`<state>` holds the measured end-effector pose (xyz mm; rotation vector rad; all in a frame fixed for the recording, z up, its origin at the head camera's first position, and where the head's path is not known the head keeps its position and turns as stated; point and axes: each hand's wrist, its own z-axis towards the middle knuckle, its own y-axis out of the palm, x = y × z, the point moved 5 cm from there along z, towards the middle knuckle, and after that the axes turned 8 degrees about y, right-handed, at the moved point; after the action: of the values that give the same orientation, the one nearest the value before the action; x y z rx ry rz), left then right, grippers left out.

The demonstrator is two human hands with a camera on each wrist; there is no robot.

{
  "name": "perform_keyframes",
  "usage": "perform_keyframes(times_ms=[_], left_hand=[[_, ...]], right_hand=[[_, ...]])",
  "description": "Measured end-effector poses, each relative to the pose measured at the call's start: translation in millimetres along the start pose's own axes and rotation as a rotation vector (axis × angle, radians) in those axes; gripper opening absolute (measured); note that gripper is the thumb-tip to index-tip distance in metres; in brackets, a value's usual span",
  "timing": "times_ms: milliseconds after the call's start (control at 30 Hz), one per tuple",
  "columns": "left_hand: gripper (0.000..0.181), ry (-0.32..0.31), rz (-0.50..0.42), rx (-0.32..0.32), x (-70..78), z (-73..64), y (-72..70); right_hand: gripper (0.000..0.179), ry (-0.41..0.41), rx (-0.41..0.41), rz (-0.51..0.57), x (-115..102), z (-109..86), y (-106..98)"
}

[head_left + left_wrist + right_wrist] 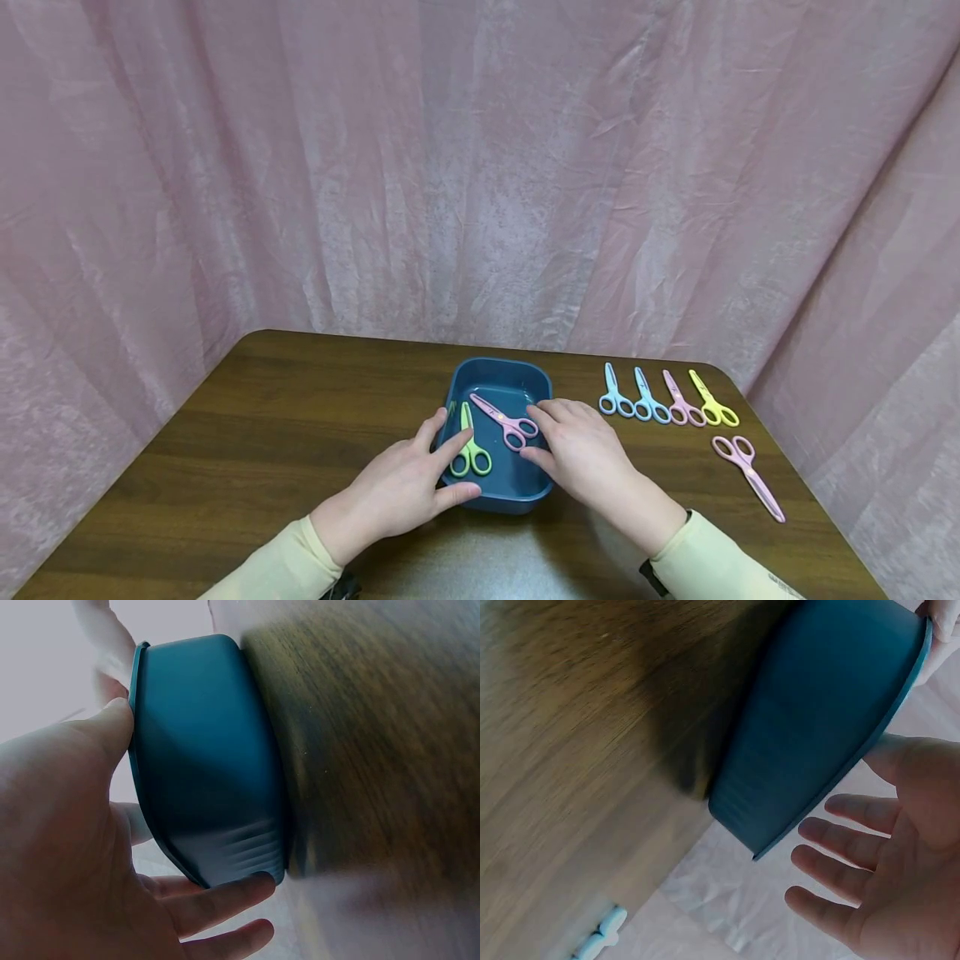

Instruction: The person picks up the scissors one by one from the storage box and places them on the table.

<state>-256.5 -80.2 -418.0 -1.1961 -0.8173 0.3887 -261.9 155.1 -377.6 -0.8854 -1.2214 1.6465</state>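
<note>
A dark blue rectangular box (501,503) stands on the table between both hands. In it lie green scissors (482,461) on the left and pink scissors (493,412) pointing up and left. My left hand (397,487) is at the box's left side with fingers spread. Its thumb touches the rim, one finger reaches over the green scissors, and another rests along the outer wall in the left wrist view. Over the right rim is my right hand (581,446), its fingers loosely extended, reaching towards the pink scissors' handles. Whether they touch the handles, I cannot tell.
Right of the box, two blue scissors (611,389), pink scissors (675,392) and yellow scissors (705,395) lie in a row. Closer to the table's right edge is another pink pair of scissors (759,483). A pink curtain (480,183) hangs behind the wooden table (247,442).
</note>
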Motion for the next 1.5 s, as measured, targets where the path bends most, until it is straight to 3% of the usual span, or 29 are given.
perform_keyframes(times_ms=[167, 633, 900, 1500], left_hand=[[0.087, 0.010, 0.014, 0.006, -0.1, 0.1, 0.7], [0.083, -0.002, 0.006, -0.003, -0.7, -1.2, 1.6], [0.083, 0.005, 0.013, -0.001, -0.1, -1.1, 2.0], [0.083, 0.029, 0.034, 0.025, 1.4, -0.4, 0.1]], right_hand=[[0.060, 0.001, -0.068, 0.006, -4, 6.0, 10], [0.055, -0.007, -0.163, -0.023, -14, 20.6, 29], [0.057, 0.042, -0.227, -0.047, -14, 26.0, 41], [0.051, 0.080, -0.243, -0.136, -17, 36.5, 57]])
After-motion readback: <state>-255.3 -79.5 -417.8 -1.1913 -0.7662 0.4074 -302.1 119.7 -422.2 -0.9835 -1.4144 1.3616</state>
